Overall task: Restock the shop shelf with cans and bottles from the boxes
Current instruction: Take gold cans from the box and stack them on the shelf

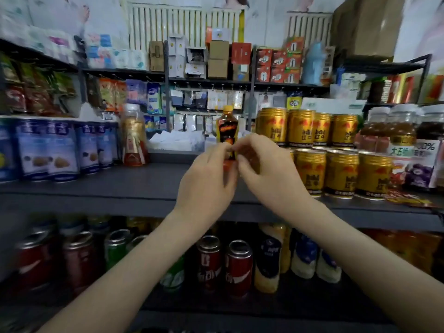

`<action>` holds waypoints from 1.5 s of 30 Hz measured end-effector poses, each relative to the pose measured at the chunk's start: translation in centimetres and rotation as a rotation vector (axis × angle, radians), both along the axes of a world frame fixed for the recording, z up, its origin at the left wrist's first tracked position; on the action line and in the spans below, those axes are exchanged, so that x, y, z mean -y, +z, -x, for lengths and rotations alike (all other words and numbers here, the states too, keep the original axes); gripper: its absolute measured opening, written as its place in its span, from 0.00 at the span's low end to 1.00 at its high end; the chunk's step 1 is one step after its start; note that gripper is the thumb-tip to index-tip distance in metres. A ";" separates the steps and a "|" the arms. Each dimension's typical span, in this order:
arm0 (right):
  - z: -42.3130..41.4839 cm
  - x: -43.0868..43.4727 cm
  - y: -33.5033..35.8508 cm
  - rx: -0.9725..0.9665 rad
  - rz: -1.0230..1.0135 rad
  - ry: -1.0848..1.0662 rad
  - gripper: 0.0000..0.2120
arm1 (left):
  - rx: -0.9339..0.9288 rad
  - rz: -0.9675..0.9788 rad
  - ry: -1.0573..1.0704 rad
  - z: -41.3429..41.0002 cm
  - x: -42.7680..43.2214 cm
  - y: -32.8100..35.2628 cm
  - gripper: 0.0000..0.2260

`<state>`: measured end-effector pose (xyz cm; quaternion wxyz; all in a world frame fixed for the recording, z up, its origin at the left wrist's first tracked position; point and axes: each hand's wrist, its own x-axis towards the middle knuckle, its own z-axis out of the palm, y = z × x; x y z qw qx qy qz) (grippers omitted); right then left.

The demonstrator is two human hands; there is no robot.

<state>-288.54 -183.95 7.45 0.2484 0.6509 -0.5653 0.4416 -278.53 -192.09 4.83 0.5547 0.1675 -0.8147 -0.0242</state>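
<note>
Orange-capped, a small dark bottle is held upright over the grey shelf, its lower half pinched between the left hand and right hand, forearms stretched forward. Gold cans are stacked just right of the hands.

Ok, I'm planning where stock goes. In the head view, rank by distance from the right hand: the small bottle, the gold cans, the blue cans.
1. Small bottle: pinched by right hand and left hand.
2. Gold cans: just to its right.
3. Blue cans: far left of the shelf.
</note>
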 end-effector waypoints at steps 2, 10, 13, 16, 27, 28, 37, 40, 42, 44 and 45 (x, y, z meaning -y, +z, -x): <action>-3.1 -0.2 -2.0 -0.006 -0.030 0.093 0.06 | 0.000 -0.053 0.040 -3.5 -1.1 -2.6 0.12; -14.4 1.4 -14.9 0.081 -0.398 0.401 0.06 | 0.184 -0.366 0.473 -19.1 -5.6 -16.7 0.12; -19.9 2.6 -20.4 0.048 -0.553 0.495 0.06 | 0.356 -0.595 0.701 -26.4 -8.6 -22.4 0.16; -26.8 3.4 -25.0 0.038 -0.696 0.580 0.08 | 0.428 -0.782 0.880 -34.9 -12.3 -27.1 0.18; -52.2 7.2 -41.3 -0.165 -1.033 0.791 0.15 | 0.405 -1.284 1.250 -60.4 -17.5 -42.6 0.17; -54.5 8.0 -43.3 -0.189 -1.066 0.795 0.16 | 0.429 -1.320 1.248 -62.7 -17.2 -44.2 0.17; -72.1 15.7 -62.6 -0.337 -1.361 0.765 0.19 | 0.618 -1.501 1.164 -81.4 -9.3 -60.5 0.16; -74.0 16.4 -69.7 -0.370 -1.432 0.739 0.19 | 0.667 -1.538 1.129 -84.3 -7.3 -67.4 0.20; -74.9 16.7 -74.1 -0.386 -1.486 0.698 0.21 | 0.641 -1.538 1.152 -85.4 -6.2 -71.7 0.20; -75.7 17.4 -78.9 -0.418 -1.519 0.668 0.24 | 0.592 -1.563 1.176 -85.8 -5.5 -76.0 0.20; -76.2 17.6 -81.5 -0.429 -1.536 0.669 0.24 | 0.592 -1.581 1.193 -85.9 -5.4 -78.3 0.21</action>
